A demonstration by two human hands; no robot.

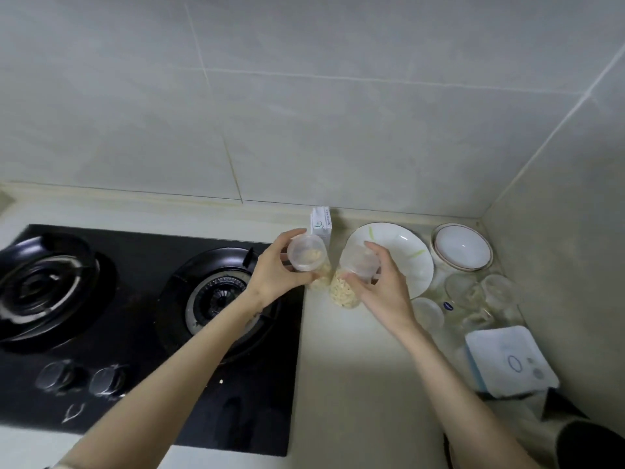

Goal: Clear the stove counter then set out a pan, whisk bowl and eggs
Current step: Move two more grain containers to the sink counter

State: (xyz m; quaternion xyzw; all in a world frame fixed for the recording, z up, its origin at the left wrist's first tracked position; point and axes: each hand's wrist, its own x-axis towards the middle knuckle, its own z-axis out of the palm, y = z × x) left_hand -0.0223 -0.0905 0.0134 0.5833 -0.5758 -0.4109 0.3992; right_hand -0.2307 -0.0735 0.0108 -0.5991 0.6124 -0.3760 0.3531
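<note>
Left hand (274,270) grips clear plastic jar (306,257) of pale flakes; right hand (380,286) grips second clear jar (352,265); glossy black hob (142,333), nine o'clock.

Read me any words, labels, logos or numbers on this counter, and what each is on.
Nothing here reads as legible text.
White carton: green round mark and print, too blurred.
Drinking glass: blue oval logo, too small.
Blue-and-white pack: oval outline and dots, no letters legible.
Stove knobs: white markings, blurred.
Left jar in left hand, right jar in right hand: no label visible.
</note>
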